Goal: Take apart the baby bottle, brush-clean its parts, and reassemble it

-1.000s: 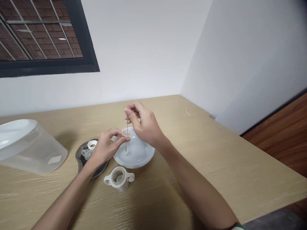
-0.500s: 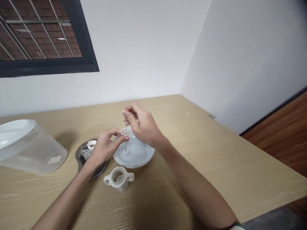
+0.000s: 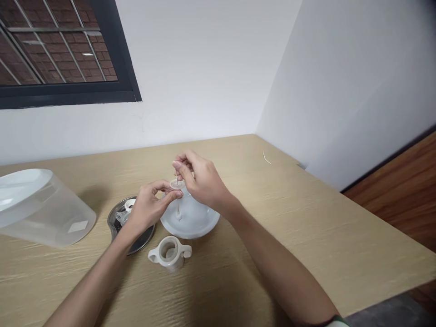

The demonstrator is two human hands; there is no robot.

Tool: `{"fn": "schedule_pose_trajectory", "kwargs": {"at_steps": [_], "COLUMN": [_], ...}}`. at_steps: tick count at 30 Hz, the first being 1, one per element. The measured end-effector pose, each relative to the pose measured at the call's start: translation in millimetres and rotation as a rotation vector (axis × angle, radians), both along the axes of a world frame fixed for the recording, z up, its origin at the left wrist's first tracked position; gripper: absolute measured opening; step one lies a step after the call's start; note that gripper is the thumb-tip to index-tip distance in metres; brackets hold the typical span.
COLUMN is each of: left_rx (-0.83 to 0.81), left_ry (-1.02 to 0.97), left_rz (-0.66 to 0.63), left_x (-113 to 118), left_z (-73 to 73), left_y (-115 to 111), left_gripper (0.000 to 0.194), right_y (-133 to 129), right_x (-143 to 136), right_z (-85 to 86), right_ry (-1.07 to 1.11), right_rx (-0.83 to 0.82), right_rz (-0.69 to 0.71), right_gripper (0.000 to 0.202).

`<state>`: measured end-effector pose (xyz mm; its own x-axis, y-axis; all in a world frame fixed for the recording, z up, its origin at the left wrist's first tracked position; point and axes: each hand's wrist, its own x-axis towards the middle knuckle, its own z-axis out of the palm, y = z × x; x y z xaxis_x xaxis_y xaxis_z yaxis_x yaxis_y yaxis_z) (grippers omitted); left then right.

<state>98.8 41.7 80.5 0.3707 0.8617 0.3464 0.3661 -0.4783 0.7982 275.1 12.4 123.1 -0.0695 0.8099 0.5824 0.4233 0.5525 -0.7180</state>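
Observation:
Between thumb and fingers, my left hand (image 3: 153, 202) pinches a pale round lid-like piece (image 3: 177, 184). A thin straw (image 3: 178, 203) with a rounded weighted end (image 3: 179, 216) hangs below it. My right hand (image 3: 202, 179), closed just above, grips a thin rod (image 3: 177, 177) that goes down into the top of the round piece. A small dark tip shows under the weighted end. Both hands are over a white bowl (image 3: 200, 230). In front of the bowl stands a white two-handled cup (image 3: 170, 261), its mouth uncovered.
To the left, a curved metal tray (image 3: 145, 243) holds a white ring (image 3: 129, 205) and clear plastic parts (image 3: 121, 218). A translucent lidded container (image 3: 64, 218) is farther left. A thin white strip (image 3: 266, 158) lies at the back right, near the wall.
My right hand has moved slightly down, and less of the rod shows above the round piece. A dark tip now shows below the straw's weighted end. My left hand has barely shifted.

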Motion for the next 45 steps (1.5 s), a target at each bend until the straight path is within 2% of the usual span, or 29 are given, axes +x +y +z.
{"fn": "schedule_pose_trajectory", "kwargs": {"at_steps": [7,19,32,39,45], "left_rx": [0.004,-0.071,-0.091,-0.107,-0.105], "left_ry": [0.013,0.045,0.095,0.059,0.045], "left_rz": [-0.017,-0.139,-0.131,-0.058,-0.034], "left_x": [0,11,14,13,13], "left_z": [0.4,-4.9,1.0,-4.6,-6.6], "left_y": [0,-6,-14,-15,-14], "left_gripper": [0.021,0.020,0.016,0.022,0.020], "right_y": [-2,-1,-5,-7,-6], "right_x": [-1,5,13,13,13], "right_z": [-0.7,0.9,10.3,13.1,11.8], "right_ry": [0.010,0.114,0.259,0.208,0.231], "right_rx": [0.019,0.102,0.259,0.192,0.142], "right_rz": [-0.009,-0.104,-0.091,-0.077,-0.046], "right_gripper": [0.013,0.018,0.014,0.016,0.015]}}
